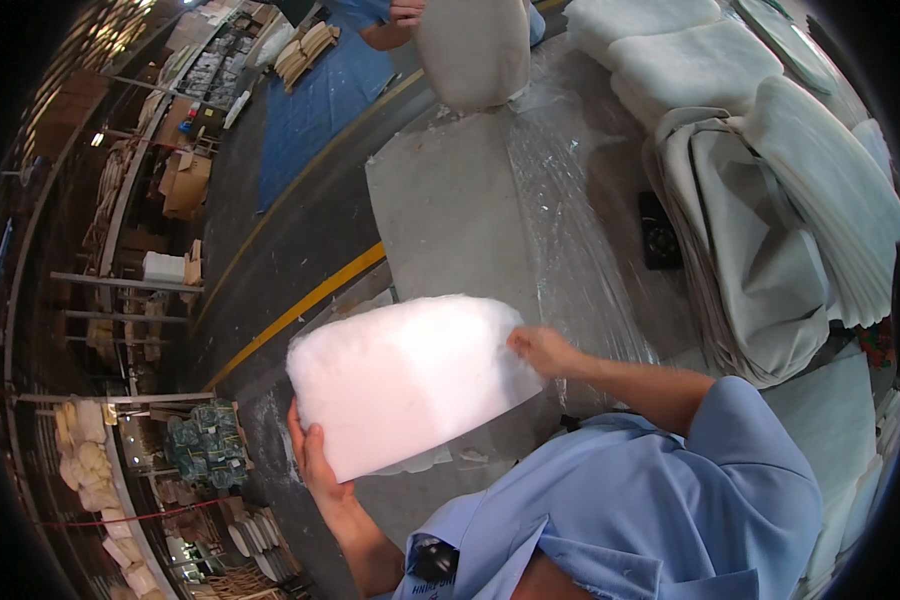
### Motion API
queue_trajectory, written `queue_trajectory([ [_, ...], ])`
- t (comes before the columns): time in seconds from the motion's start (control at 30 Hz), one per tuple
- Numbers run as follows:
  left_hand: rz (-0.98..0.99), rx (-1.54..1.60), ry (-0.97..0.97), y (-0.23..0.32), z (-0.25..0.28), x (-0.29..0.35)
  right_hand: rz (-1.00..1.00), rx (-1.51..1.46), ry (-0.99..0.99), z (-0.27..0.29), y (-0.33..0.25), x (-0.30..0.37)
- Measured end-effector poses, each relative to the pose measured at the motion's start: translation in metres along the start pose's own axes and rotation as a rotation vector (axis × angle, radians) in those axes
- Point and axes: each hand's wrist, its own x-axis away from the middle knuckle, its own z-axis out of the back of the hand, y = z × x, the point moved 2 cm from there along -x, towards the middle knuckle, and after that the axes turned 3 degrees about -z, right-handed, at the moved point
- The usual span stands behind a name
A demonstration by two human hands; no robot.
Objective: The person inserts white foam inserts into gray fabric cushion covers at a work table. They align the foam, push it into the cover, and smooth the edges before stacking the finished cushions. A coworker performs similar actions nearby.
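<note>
A thick white foam cushion [400, 390], with fluffy wadding along its rounded far edge, is held up in front of me, tilted and brightly lit. My left hand [318, 455] grips its lower left corner, thumb on the near face and the other fingers round the side. At the right edge, my right hand [545, 352] is closed on the fluffy rim, its fingers bent and slightly blurred. Below and beyond the cushion lies the grey work table [450, 200], partly under clear plastic film [580, 240].
Grey fabric covers [740, 230] are heaped at the right, beside stacked white pads [820, 190]. A black device [658, 232] lies by them. Across the table, a co-worker's hand [406, 12] touches a grey-covered cushion [473, 50]. Loaded shelves [120, 285] stand left, past a yellow floor line [295, 315].
</note>
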Motion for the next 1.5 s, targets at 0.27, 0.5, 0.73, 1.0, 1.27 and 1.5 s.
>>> queue_trajectory([
  [0.27,-0.006,-0.011,-0.019,0.009,-0.014,-0.003,0.087,0.153,0.216,-0.010,-0.028,-0.038],
  [0.5,0.006,-0.024,0.022,-0.001,-0.002,0.001,0.503,0.175,-0.402,-0.032,-0.028,0.063],
  [0.73,-0.041,-0.040,-0.003,0.002,-0.006,-0.001,0.061,0.083,0.100,0.018,-0.044,-0.020],
  [1.0,-0.001,-0.044,0.043,-0.001,0.003,0.009,0.252,0.367,-0.077,-0.026,-0.008,0.014],
  [1.27,-0.015,-0.001,0.009,0.001,-0.007,0.005,0.389,0.299,-0.019,0.010,-0.037,0.016],
  [1.5,-0.047,-0.008,-0.004,0.007,-0.017,0.006,0.282,-0.023,0.051,-0.005,-0.111,-0.005],
])
